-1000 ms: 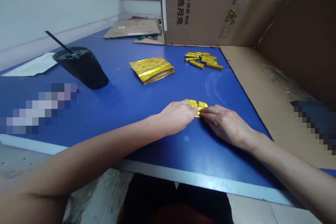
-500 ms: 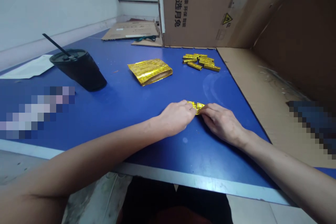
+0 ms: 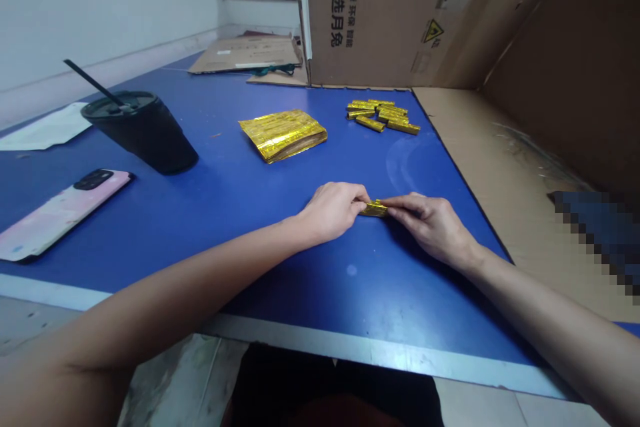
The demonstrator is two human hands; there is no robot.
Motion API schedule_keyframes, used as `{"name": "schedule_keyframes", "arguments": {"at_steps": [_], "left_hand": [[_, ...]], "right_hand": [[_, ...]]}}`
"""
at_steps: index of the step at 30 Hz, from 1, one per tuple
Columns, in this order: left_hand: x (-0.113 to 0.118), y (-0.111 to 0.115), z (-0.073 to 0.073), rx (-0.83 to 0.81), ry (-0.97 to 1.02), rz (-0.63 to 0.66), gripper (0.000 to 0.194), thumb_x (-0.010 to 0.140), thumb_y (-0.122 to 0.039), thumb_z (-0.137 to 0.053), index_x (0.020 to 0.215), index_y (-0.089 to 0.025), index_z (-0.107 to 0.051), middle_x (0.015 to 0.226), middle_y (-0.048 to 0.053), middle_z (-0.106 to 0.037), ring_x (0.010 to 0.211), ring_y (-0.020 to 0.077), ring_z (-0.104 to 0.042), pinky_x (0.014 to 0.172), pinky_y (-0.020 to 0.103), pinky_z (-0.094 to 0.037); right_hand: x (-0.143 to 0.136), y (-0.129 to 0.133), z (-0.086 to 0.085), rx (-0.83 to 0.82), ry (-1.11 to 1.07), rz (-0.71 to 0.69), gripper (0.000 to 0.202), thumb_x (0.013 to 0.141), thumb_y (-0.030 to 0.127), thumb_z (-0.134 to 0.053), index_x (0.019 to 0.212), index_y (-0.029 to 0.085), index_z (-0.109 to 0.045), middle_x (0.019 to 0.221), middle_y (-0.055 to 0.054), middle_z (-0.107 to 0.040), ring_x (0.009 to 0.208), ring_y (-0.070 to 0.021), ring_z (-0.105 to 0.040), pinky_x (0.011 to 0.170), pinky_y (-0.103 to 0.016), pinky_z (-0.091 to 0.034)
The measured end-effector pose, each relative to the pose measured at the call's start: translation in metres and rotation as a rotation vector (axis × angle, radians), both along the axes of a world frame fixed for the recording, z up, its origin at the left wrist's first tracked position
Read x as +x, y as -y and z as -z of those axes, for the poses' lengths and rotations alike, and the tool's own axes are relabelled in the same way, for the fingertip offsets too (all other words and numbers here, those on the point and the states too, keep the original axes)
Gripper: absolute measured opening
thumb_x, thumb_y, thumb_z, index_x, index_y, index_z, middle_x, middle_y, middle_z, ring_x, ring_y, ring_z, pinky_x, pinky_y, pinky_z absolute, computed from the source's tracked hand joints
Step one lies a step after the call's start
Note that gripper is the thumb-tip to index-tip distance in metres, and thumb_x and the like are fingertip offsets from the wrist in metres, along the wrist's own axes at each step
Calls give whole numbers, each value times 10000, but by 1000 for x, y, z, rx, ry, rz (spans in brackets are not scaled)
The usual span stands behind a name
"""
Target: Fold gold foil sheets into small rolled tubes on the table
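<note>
A small piece of folded gold foil paper (image 3: 375, 209) is pinched between my two hands, just above the blue table (image 3: 310, 287). My left hand (image 3: 340, 209) grips its left end with thumb and fingers. On the right end, my right hand (image 3: 425, 219) closes its fingertips. Farther back lies a stack of gold foil sheets (image 3: 284, 135). Several narrow folded gold pieces (image 3: 384, 115) form a loose pile behind my right hand.
To the left stand a black cup with a straw (image 3: 145, 133) and a phone (image 3: 63, 217). A white sheet (image 3: 47, 130) lies behind them. An upright cardboard box (image 3: 380, 20) borders the back; flat cardboard (image 3: 480, 180) covers the right side.
My fingers have shifted their hold on the foil piece, which now looks narrower and more folded. My left hand has moved slightly up. The camera view has shifted a little.
</note>
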State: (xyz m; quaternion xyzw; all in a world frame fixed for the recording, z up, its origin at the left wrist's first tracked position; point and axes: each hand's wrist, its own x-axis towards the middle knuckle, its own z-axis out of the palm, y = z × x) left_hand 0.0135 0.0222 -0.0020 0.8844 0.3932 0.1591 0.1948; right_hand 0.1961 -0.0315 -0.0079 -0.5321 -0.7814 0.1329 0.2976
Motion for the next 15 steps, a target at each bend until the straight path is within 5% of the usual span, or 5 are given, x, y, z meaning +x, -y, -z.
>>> {"name": "schedule_keyframes", "arguments": {"at_steps": [9,15], "left_hand": [[7,-13,2,-24,-38,-5,133,763,-197,-489,770,-178,-621,775,23,-623,727,155,-569,671,276,-427],[10,-11,-3,-52,-108,-48,191,775,-213,-451,898,-189,-595,832,36,-634,750,171,-577,649,283,-427]], "right_hand": [[-1,-3,3,-86,-63,111,142,802,209,-482,827,176,-617,739,-15,-665,658,-147,-595,622,-270,-449],[0,-5,4,-108,-94,109,135,795,215,-482,811,168,-607,724,-15,-649,639,-140,-567,615,-262,-429]]}}
